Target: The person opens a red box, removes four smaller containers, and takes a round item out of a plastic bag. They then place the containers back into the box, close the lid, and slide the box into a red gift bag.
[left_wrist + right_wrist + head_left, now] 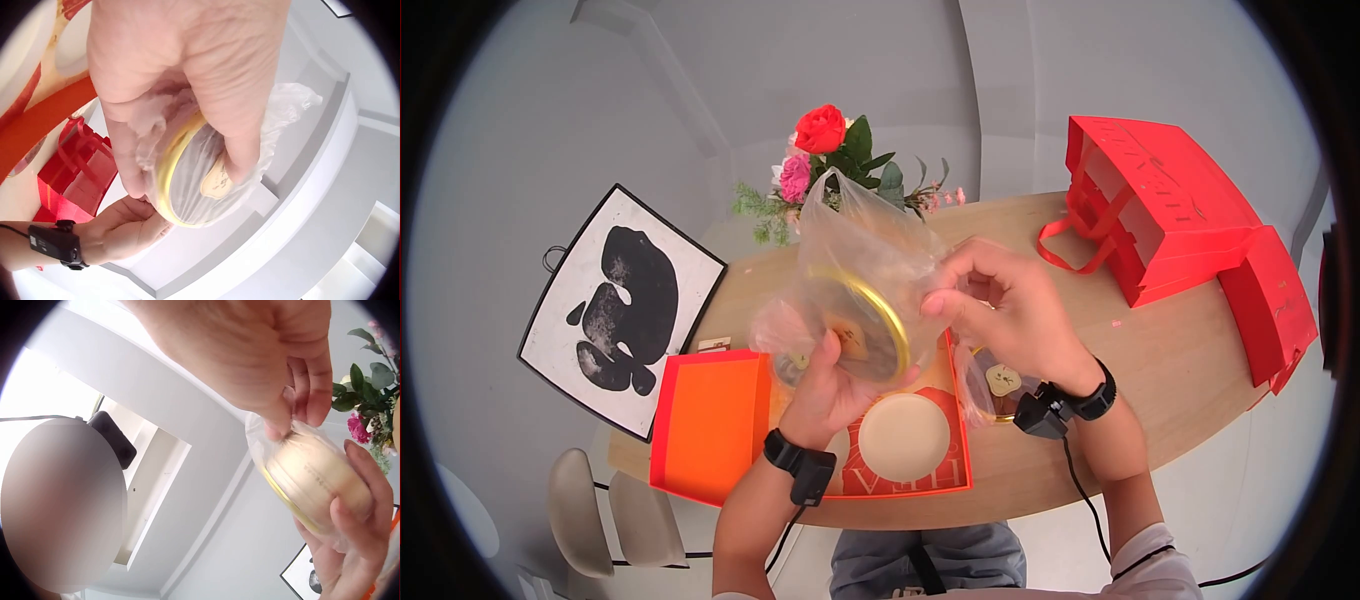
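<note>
Held up over the table is a round canister [322, 478] with a cream side, a gold rim and a clear lid with a small label. A thin clear plastic bag [850, 235] wraps it, its loose end standing up towards the flowers. My left hand [825, 395] grips the canister from below, thumb over the lid side. The right hand [1025, 310] pinches the plastic at the canister's right edge. In the right wrist view, those fingertips [275, 429] bunch the plastic at the canister's end. A second gold-rimmed canister [1003, 380] rests on the table below the right wrist.
An orange-red box [710, 425] lies by the near edge, with a round cream piece [905, 437] on its printed right part. A framed black-and-white picture [628, 310] leans at left. Flowers [820, 130] stand behind; a red gift bag [1165, 205] is at right.
</note>
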Demonstrator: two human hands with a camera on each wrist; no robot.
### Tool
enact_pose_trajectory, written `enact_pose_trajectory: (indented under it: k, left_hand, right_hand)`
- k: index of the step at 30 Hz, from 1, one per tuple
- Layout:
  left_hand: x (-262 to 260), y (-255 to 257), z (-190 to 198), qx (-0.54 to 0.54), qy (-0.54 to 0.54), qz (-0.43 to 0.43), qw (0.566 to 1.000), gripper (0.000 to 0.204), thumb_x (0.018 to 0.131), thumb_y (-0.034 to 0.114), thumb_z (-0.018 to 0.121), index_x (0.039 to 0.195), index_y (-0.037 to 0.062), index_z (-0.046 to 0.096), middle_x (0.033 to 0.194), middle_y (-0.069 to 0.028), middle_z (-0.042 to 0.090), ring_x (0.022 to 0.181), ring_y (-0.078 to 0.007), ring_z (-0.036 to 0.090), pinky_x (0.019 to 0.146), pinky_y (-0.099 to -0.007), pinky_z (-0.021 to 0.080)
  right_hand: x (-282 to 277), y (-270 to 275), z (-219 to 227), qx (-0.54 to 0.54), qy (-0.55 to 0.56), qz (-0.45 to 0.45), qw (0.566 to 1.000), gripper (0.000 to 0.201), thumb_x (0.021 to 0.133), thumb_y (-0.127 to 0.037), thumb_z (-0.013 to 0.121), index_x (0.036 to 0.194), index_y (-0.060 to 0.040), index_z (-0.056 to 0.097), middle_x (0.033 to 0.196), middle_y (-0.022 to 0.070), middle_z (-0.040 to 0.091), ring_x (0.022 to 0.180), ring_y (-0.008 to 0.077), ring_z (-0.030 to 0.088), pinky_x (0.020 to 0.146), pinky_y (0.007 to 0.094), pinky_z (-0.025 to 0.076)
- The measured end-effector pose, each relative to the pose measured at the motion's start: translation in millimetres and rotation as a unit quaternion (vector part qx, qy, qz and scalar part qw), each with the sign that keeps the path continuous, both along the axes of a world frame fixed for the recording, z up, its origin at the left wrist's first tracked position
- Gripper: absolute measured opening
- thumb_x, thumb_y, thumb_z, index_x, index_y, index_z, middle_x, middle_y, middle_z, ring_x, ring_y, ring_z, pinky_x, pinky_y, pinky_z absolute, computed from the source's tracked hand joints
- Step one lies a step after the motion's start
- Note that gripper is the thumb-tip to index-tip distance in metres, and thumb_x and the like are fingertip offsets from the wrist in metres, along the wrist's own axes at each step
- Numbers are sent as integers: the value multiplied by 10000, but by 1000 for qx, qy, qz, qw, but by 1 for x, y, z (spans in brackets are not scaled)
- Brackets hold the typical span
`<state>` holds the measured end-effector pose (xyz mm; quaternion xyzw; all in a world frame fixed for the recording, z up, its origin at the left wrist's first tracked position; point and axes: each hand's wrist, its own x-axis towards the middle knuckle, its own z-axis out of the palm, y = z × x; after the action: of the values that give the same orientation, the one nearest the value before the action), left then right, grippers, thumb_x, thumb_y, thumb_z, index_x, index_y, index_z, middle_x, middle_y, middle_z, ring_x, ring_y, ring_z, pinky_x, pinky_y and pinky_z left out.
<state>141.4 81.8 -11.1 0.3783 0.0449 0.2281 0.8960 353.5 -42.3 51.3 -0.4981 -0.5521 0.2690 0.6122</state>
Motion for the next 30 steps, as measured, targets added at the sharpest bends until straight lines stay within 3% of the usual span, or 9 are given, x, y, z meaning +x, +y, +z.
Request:
enact_pose_trajectory:
  k: [4, 10, 13, 15, 17, 22, 24, 26, 30]
  left_hand:
    - [1, -6, 7, 50, 20, 19, 998, 820, 875, 480, 771, 1525, 177, 372, 1471, -81, 513, 1343, -289, 529, 1002, -582, 549]
    - [0, -5, 7, 41, 16, -3, 999, 805, 850, 421, 802, 1502, 165, 405, 1503, -76, 469, 1368, -291, 498, 1074, -614, 478]
    - [2, -7, 10, 55, -3, -6, 998, 783, 851, 374, 808, 1490, 158, 409, 1488, -81, 474, 1368, -294, 495, 1081, -595, 476]
    - [2, -7, 10, 7, -34, -43, 998, 790, 882, 256, 781, 1525, 96, 352, 1496, -119, 482, 1407, -319, 461, 1152, -529, 421]
    - [3, -9, 15, 28, -22, -39, 999, 792, 887, 255, 777, 1528, 87, 343, 1499, -124, 478, 1405, -322, 464, 1151, -531, 422]
    - [8, -13, 20, 64, -18, -8, 998, 777, 907, 245, 757, 1531, 62, 331, 1499, -137, 478, 1394, -320, 480, 1149, -524, 428]
    - [8, -12, 19, 16, 10, 26, 999, 781, 886, 243, 775, 1522, 93, 346, 1478, -113, 486, 1371, -288, 495, 1143, -496, 440]
    - [8, -10, 16, 42, 16, 36, 998, 778, 894, 249, 768, 1525, 87, 342, 1483, -116, 485, 1377, -288, 490, 1149, -493, 435]
    - [9, -10, 12, 57, 4, 53, 997, 748, 910, 206, 750, 1519, 49, 345, 1475, -138, 506, 1355, -284, 520, 1144, -476, 447]
  right_hand:
    - [-2, 2, -2, 104, 27, -2, 994, 134, 923, -64, 744, 953, 21, 645, 951, 51, 651, 842, 84, 617, 758, 253, 533]
    - [-4, 4, -2, 200, 57, -46, 977, 92, 922, 17, 710, 952, 23, 623, 993, 62, 650, 911, 98, 641, 819, 260, 547]
    - [-2, 4, 1, 214, 84, -66, 971, 102, 920, 26, 709, 945, 23, 610, 995, 58, 647, 931, 95, 644, 836, 254, 550]
    - [-1, 4, 1, 216, 87, -74, 970, 109, 919, 29, 708, 948, 23, 602, 994, 55, 645, 936, 91, 643, 844, 251, 550]
    - [-1, 5, 1, 229, 98, -93, 964, 123, 922, 39, 692, 984, 26, 588, 978, 42, 639, 917, 82, 641, 850, 253, 552]
    - [6, 6, 1, 203, 55, -95, 973, 169, 931, 54, 648, 1070, 11, 563, 1053, 39, 595, 1002, 84, 613, 857, 256, 545]
    - [12, 7, 0, 196, 28, -108, 974, 201, 933, 57, 637, 1107, 6, 551, 1095, 42, 575, 1039, 85, 599, 855, 258, 542]
    - [16, 7, -1, 154, 90, -57, 982, 252, 954, -4, 636, 1181, -12, 526, 1202, 56, 514, 1104, 99, 569, 890, 280, 519]
    - [17, 1, 8, 76, 144, -47, 985, 341, 978, -130, 649, 1270, -27, 505, 1311, 95, 474, 1175, 154, 551, 969, 350, 488]
